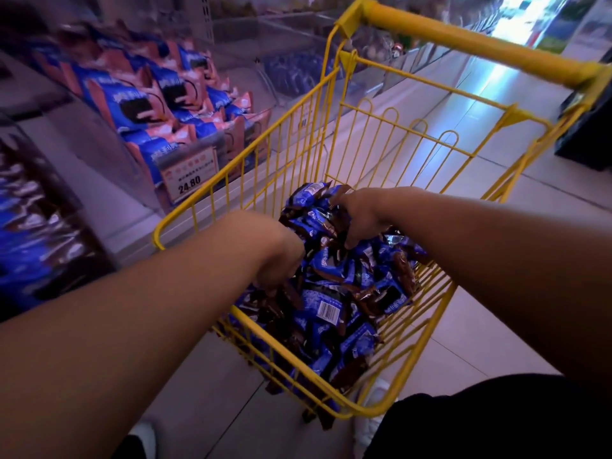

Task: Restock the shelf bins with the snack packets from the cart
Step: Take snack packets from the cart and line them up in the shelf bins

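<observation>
Shelf bins point(185, 104) line my left; the yellow cart point(427, 329) holds the snack packets point(334, 293). I judge I'm gathering: left hand point(280, 256) and right hand point(359, 218) both clutch packets. Next, lift them across to a bin.

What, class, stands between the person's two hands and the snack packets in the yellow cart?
Nothing visible does. The left hand and right hand have both reached down past the yellow cart rim and are already among the blue and brown snack packets, fingers curled into the pile.
</observation>
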`<action>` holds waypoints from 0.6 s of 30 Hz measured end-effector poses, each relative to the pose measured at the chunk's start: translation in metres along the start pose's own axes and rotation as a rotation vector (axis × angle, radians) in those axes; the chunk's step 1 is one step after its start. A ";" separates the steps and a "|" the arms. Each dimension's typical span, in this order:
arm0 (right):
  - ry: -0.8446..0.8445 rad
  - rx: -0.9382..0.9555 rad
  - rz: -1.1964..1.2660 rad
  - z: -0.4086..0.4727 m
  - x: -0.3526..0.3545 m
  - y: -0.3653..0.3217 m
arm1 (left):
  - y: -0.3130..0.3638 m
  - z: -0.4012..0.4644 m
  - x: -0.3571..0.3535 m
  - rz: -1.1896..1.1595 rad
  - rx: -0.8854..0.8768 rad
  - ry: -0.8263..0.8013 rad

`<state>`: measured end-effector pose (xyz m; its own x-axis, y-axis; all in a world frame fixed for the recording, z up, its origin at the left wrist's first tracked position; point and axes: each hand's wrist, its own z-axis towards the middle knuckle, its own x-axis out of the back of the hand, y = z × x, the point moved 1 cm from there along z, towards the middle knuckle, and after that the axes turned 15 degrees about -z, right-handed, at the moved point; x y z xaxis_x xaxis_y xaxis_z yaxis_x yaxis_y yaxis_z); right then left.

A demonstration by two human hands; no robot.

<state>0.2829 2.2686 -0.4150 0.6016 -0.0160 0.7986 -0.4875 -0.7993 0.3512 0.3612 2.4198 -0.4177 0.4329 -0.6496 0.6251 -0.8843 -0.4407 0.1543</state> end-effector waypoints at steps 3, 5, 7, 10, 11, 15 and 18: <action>0.052 -0.019 0.129 0.000 0.004 0.001 | -0.003 -0.011 0.014 -0.021 -0.139 0.184; 0.062 -0.056 0.197 -0.002 0.009 0.002 | -0.010 -0.023 0.025 -0.149 -0.226 0.313; 0.048 -0.078 0.316 -0.007 0.016 0.007 | -0.017 -0.034 0.034 -0.470 -0.294 0.373; 0.058 -0.042 0.697 -0.026 0.024 0.023 | -0.029 -0.053 0.036 -1.004 -0.385 0.428; 0.055 -0.015 0.857 -0.036 0.027 0.027 | -0.034 -0.059 0.033 -1.146 -0.409 0.434; 0.013 0.061 1.486 -0.083 0.039 0.030 | -0.050 -0.088 0.017 -1.521 -0.471 0.410; -0.045 0.074 1.825 -0.108 0.047 0.017 | -0.059 -0.101 0.010 -1.679 -0.487 0.373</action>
<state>0.2345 2.3193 -0.3192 -0.5746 -0.8121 0.1022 -0.4538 0.2122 -0.8655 0.4001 2.5021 -0.3435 0.8371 0.4494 -0.3119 0.4218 -0.1671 0.8912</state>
